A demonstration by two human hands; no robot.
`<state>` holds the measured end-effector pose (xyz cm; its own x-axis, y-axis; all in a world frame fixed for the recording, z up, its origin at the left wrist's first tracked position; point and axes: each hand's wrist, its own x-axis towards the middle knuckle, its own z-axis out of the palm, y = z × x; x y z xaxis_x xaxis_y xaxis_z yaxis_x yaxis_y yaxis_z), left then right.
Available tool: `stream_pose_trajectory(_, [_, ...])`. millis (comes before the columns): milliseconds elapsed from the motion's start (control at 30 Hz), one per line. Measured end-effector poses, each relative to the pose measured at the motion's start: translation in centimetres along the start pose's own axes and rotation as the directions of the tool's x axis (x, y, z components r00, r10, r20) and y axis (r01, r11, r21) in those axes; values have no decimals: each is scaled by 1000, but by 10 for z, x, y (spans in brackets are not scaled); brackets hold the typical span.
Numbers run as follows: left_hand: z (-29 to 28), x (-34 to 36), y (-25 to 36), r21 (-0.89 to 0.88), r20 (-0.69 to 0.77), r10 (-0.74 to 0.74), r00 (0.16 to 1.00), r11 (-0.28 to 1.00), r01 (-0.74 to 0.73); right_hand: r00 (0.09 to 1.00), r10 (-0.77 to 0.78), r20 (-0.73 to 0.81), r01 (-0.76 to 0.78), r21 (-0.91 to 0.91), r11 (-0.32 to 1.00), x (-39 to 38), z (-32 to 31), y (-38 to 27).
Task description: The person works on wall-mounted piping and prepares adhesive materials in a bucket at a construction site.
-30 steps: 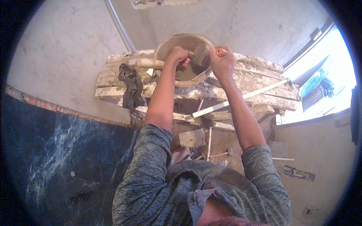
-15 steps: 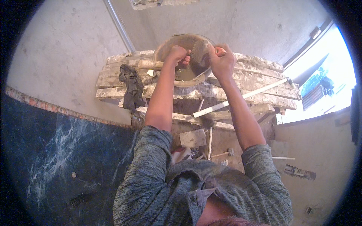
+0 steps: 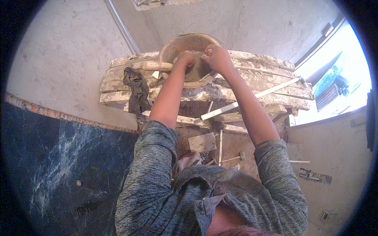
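Note:
My left hand point(image 3: 187, 59) is closed inside a round tan basin point(image 3: 178, 39) that has grey, muddy material point(image 3: 199, 70) in it; what its fingers grip is hidden. My right hand point(image 3: 216, 61) is just to its right, over the basin, with fingers curled round something I cannot make out. A pale wooden handle-like piece point(image 3: 155, 66) lies against the basin's left side, close to my left wrist. The basin rests on a rough plank platform point(image 3: 271, 72) caked with pale residue, and a dark crumpled cloth point(image 3: 135, 88) hangs over the planks at the left.
A white pipe point(image 3: 254, 98) with a dark end slants across the planks. Below lie a pale tile point(image 3: 202, 142), pipes and a mallet point(image 3: 241, 155). A dark marbled wall panel point(image 3: 67, 165) is at left, grey wall point(image 3: 256, 19) ahead, a bright opening point(image 3: 334, 78) at right.
My right hand has moved left from the basin's right rim toward my left hand. The orange handle and toothed blade seen by it earlier are now hidden. My left hand dropped slightly.

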<state>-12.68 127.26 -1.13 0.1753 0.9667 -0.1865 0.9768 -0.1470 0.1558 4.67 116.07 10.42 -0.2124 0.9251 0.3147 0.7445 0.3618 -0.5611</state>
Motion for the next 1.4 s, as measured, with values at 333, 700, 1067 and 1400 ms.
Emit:
stream_pose_trajectory(333, [16,15,-36,-200,-117,28,993,979,-51,968,190,-161,-129,328,936,3,-10,-10])
stream_pose_trajectory(700, [-23,-37,-5,-307,-336,-76,939,951,-33,979,89,-186,-54,184,981,-2,-15,-5])
stream_pose_trajectory(1067, [-42,-65,25,-727,-206,-176,963,686,-30,979,72,-192,-47,132,990,-3,-10,11])
stream_pose_trajectory(1400, [-11,-27,-6,-681,-247,-120,962,727,-84,958,125,-258,-50,280,959,-11,-26,-11])
